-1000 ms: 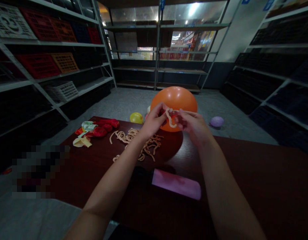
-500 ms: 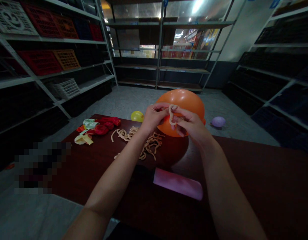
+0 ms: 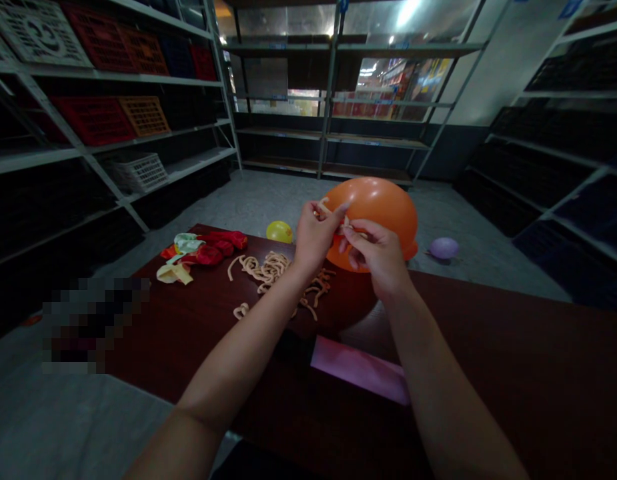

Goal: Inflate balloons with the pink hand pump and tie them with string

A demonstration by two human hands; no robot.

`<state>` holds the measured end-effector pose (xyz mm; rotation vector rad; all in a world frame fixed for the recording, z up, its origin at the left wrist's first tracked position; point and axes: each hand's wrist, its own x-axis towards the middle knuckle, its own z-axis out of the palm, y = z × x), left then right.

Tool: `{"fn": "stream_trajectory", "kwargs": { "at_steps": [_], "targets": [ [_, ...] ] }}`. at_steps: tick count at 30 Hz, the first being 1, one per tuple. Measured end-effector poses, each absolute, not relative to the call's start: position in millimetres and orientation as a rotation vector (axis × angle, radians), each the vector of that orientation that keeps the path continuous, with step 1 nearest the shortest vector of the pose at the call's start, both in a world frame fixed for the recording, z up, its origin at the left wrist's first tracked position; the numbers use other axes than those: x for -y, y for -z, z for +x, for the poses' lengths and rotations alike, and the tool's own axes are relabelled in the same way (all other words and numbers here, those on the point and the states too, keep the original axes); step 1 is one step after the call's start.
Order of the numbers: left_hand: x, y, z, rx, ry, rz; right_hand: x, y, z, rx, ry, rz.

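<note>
In the middle of the head view, my left hand (image 3: 314, 237) pinches a short beige cord (image 3: 324, 208), its end poking up above the fingers. My right hand (image 3: 383, 257) grips the cord too, close beside my left fingertips; whether it is knotted there I cannot tell. A large inflated orange balloon (image 3: 391, 203) sits right behind both hands, partly covered by them. Beyond my left forearm lies a loose pile of similar beige cords (image 3: 268, 268) on the dark table (image 3: 493, 347). Between my forearms rests a pink-purple cylinder (image 3: 358, 372), its dark left end hard to see.
Limp red, mint and cream balloons (image 3: 208, 253) lie at the table's far left corner. A yellow balloon (image 3: 279, 232) and a purple balloon (image 3: 443, 249) are on the floor beyond the table. Metal shelves with plastic crates (image 3: 91, 120) stand around the room.
The cord hung in a loose curve between my fingers; now the hands hold it closer, with one end sticking up at the left. The whole view has shifted slightly.
</note>
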<state>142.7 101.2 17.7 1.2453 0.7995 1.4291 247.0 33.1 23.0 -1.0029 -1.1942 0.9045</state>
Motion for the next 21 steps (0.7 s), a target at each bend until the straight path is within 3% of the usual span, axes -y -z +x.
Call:
{"fn": "stream_trajectory", "kwargs": {
  "at_steps": [10,21],
  "targets": [
    [-96.3,-17.8,143.9,-0.55,-1.272,1.726,-41.1,-18.5,260.4,1.081,-0.655,-1.037],
    [-94.0,-15.1,141.3,-0.819,-1.394,2.452,-42.2,-10.8,253.0,1.127,-0.25,-1.227]
  ]
}}
